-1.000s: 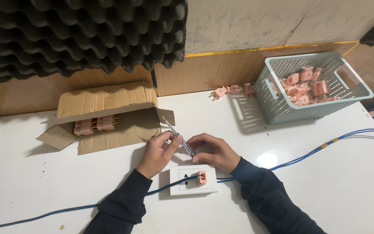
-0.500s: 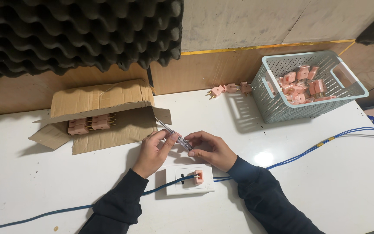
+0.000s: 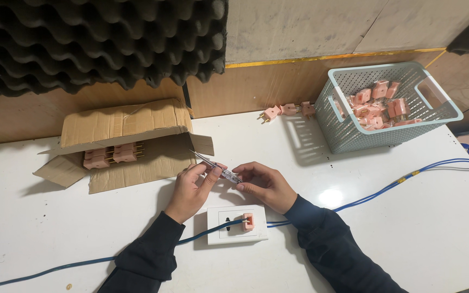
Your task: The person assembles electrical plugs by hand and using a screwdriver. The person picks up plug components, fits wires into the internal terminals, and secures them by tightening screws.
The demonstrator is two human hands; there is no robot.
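**Tester pen held over the socket plate**

White bench (image 3: 419, 217) fills the head view, with dark ridged foam and a brown board behind it. Both hands meet just above a white socket plate (image 3: 237, 223) that has a pink plug (image 3: 248, 221) seated in it. The left hand (image 3: 191, 190) pinches the clear body of a tester pen (image 3: 221, 169) between thumb and fingers, its metal tip pointing up and away toward the open cardboard box (image 3: 131, 144). The right hand (image 3: 264, 184) closes its fingertips on the pen's near end. A blue cable (image 3: 403, 179) trails across the bench on both sides of the plate.

Judging by the grip, the step in hand is readying the pen between plugs; the next move would seem to call for turning the tip down toward the plate. More pink plugs lie in the box, against the board, and in the pale mesh basket (image 3: 348, 135).
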